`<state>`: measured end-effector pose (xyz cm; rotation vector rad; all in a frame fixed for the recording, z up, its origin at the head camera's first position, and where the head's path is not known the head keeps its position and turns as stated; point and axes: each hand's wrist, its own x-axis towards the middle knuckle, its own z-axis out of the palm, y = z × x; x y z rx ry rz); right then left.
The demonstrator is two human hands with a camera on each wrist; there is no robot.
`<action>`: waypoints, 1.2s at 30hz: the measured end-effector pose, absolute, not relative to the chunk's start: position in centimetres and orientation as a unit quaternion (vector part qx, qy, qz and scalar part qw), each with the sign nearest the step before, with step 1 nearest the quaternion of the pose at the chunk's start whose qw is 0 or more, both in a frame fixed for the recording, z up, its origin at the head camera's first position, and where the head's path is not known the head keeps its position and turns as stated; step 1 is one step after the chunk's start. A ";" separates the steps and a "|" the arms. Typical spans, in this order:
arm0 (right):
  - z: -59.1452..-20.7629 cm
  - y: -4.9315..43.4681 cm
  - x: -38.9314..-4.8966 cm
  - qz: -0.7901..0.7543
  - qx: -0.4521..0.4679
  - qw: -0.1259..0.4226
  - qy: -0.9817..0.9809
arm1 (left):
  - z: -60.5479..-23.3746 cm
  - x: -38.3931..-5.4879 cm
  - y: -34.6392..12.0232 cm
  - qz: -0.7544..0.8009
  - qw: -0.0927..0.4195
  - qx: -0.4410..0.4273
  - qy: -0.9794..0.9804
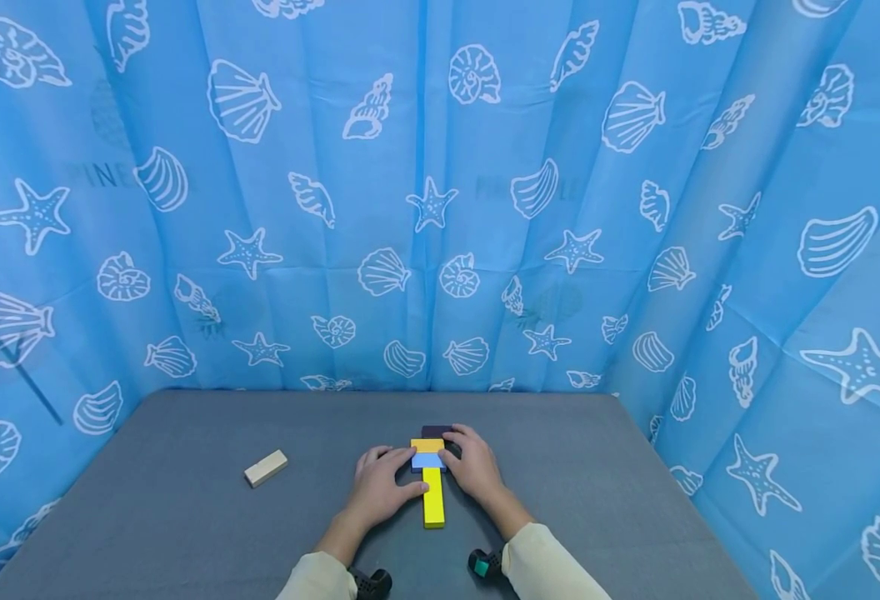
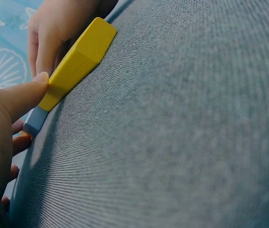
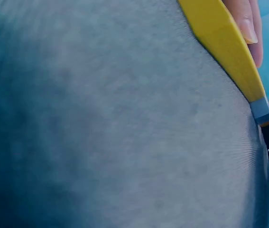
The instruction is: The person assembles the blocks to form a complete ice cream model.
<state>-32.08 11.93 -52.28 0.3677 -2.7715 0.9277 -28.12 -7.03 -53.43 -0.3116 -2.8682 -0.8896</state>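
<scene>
Four-sided wooden blocks lie touching in a row on the grey table. A long yellow block [image 1: 433, 500] points toward me, its far end against a blue block [image 1: 428, 460]. Beyond the blue one lies an orange block [image 1: 427, 445], and behind that a dark block [image 1: 434, 432], partly hidden by fingers. My left hand [image 1: 378, 490] touches the yellow block's left side with its thumb, while its fingertips reach the left end of the blue and orange blocks. With its thumb at the blue block's right end, my right hand [image 1: 477, 468] rests its fingers beside the dark block.
A plain wooden block [image 1: 266, 468] lies apart on the left of the grey table [image 1: 185, 533]. Behind the table hangs a blue curtain [image 1: 410, 325] with white shell prints. Black devices sit at both wrists.
</scene>
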 end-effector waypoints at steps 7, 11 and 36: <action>-52.5 11.9 -32.0 0.317 0.129 0.105 -0.934 | -53.5 -28.0 -6.9 -0.297 0.064 -0.100 -0.947; -52.6 11.9 -32.1 0.311 0.136 0.109 -0.934 | -53.5 -28.0 -6.9 -0.297 0.062 -0.099 -0.948; -52.6 12.0 -32.2 0.320 0.176 0.102 -0.925 | -53.4 -27.9 -7.0 -0.303 0.062 -0.105 -0.945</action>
